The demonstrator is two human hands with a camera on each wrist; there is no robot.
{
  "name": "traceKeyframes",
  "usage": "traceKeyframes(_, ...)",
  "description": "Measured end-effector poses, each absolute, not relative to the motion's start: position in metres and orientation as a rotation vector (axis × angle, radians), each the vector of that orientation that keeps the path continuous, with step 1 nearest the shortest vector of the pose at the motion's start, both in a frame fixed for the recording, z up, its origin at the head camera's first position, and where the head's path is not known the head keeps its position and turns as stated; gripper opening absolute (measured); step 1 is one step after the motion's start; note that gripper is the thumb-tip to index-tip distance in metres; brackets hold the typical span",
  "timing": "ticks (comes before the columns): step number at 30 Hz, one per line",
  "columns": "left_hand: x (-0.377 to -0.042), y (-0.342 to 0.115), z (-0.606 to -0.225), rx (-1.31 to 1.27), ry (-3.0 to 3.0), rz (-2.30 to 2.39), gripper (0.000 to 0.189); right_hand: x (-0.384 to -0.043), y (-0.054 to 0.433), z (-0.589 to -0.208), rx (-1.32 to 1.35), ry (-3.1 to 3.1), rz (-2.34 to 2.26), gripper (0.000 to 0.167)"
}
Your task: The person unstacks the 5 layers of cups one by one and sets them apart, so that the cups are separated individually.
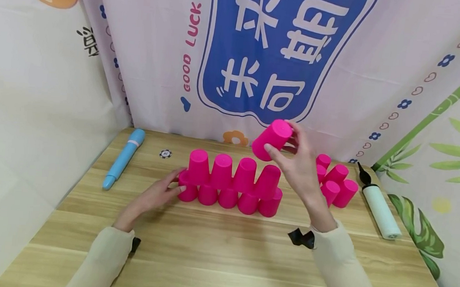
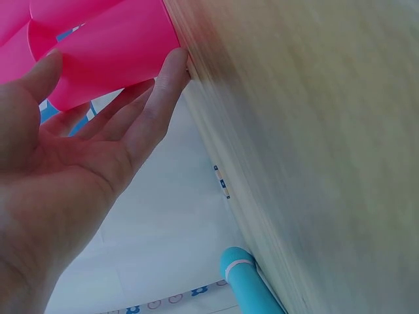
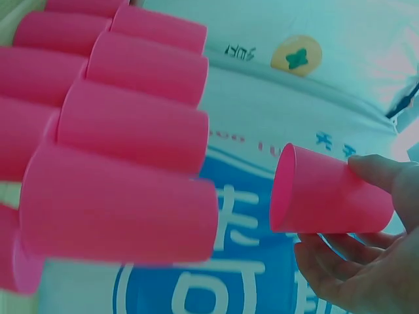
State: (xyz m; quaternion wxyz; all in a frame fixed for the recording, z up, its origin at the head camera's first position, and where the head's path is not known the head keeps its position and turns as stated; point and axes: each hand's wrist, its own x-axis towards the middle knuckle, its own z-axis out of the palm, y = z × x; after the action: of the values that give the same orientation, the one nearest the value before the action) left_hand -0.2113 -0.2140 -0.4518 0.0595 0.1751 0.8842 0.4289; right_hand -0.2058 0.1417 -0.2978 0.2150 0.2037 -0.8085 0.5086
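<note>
Pink plastic cup [image 1: 269,142], clamped in the right hand [image 1: 302,168], long axis tilted and mouth downward, hangs above the upper row's rightmost cup [image 1: 268,181]; the left hand [image 1: 157,196] grips the lower row's leftmost cup [image 1: 189,194], nearer the counter's [image 1: 218,254] left edge.

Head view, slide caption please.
Right hand holds a pink tapered plastic cup above two stacked rows of upside-down pink cups; the left hand touches the lower row's left end.
</note>
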Motion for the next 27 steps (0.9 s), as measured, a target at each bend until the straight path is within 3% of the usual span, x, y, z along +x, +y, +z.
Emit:
traceKeyframes(13, -0.211, -0.214, -0.451, 0.518, 2.668, 1.275, 0.067, -0.199, 0.192, -0.313, 0.314, -2.241, 1.36, 0.071)
traceKeyframes(27, -0.212, -0.215, -0.452, 0.507, 2.655, 1.29, 0.067, -0.195, 0.215, -0.335, 0.134, -2.241, 1.38, 0.068)
